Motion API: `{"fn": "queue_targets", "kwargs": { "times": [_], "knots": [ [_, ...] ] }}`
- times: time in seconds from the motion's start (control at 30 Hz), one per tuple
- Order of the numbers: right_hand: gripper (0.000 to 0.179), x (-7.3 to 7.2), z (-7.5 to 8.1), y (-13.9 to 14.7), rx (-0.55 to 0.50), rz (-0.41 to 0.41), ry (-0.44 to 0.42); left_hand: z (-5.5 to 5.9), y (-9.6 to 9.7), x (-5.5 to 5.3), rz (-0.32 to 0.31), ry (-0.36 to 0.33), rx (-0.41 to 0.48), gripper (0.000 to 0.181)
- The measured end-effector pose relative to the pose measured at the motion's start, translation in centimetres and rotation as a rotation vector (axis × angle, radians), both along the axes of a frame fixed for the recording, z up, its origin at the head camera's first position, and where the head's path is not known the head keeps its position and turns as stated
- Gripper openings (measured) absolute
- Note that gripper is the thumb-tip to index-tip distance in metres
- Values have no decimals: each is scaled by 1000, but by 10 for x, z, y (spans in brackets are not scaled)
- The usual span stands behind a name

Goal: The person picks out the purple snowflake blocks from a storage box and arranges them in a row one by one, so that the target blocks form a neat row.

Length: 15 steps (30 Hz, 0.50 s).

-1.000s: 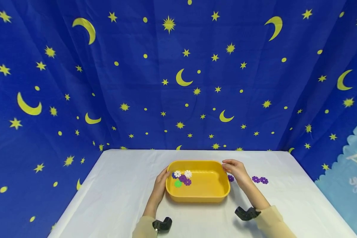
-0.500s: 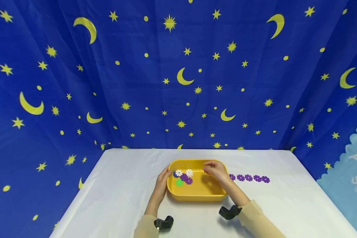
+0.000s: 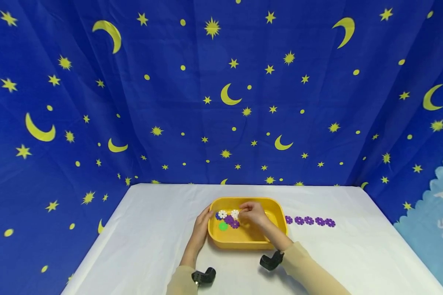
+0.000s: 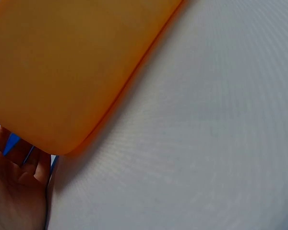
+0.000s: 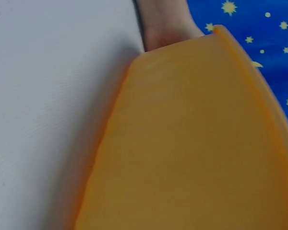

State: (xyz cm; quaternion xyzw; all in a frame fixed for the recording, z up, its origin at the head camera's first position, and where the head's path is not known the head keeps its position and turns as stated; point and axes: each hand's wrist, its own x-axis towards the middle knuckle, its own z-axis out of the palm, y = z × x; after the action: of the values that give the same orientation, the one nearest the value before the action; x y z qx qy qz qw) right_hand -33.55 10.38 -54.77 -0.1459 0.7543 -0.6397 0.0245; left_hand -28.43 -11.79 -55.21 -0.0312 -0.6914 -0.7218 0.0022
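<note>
A shallow yellow plastic bin (image 3: 248, 245) stands on the white table. My left hand (image 3: 199, 229) holds its left end, thumb at the rim and fingers along the outer wall; the left wrist view shows this palm (image 4: 19, 187) beside the corner. My right hand (image 3: 254, 214) reaches inside, fingers bent loosely, fingertips right beside a white snowflake disc (image 3: 234, 214). Around it in the bin lie another white disc (image 3: 222, 214), a partly covered blue disc (image 3: 218, 216), two overlapping purple discs (image 3: 235, 224) and a green disc (image 3: 223, 226). The bin's wall hides the right fingers in the right wrist view.
To the right of the bin, several purple snowflake discs (image 3: 309, 221) lie in a row on the white tabletop (image 3: 354, 254). A blue curtain (image 3: 192, 102) with yellow moons and stars surrounds the table. Black wrist mounts (image 3: 271, 261) sit on both forearms.
My right hand has left the bin's right end and moved left into the bin, up to the white disc. The purple row now shows more fully. My left hand stays put.
</note>
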Motion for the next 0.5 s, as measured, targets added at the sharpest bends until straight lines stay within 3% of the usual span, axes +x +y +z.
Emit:
{"fn": "queue_targets", "kwargs": {
  "times": [0.1,0.2,0.37,0.4,0.5],
  "knots": [
    [25,11,13,-7,87,-48,-91,-1,0,0,-8,3,-14,52],
    [21,6,5,-8,88,10,-35,0,0,-1,3,-5,-13,52],
    [18,18,20,-13,177,53,11,2,1,-1,7,1,-16,53],
    [20,27,32,-16,231,26,-18,2,1,-1,6,0,-17,53],
    [21,33,34,-19,310,22,4,1,2,0,8,-9,-21,53]
  ]
}}
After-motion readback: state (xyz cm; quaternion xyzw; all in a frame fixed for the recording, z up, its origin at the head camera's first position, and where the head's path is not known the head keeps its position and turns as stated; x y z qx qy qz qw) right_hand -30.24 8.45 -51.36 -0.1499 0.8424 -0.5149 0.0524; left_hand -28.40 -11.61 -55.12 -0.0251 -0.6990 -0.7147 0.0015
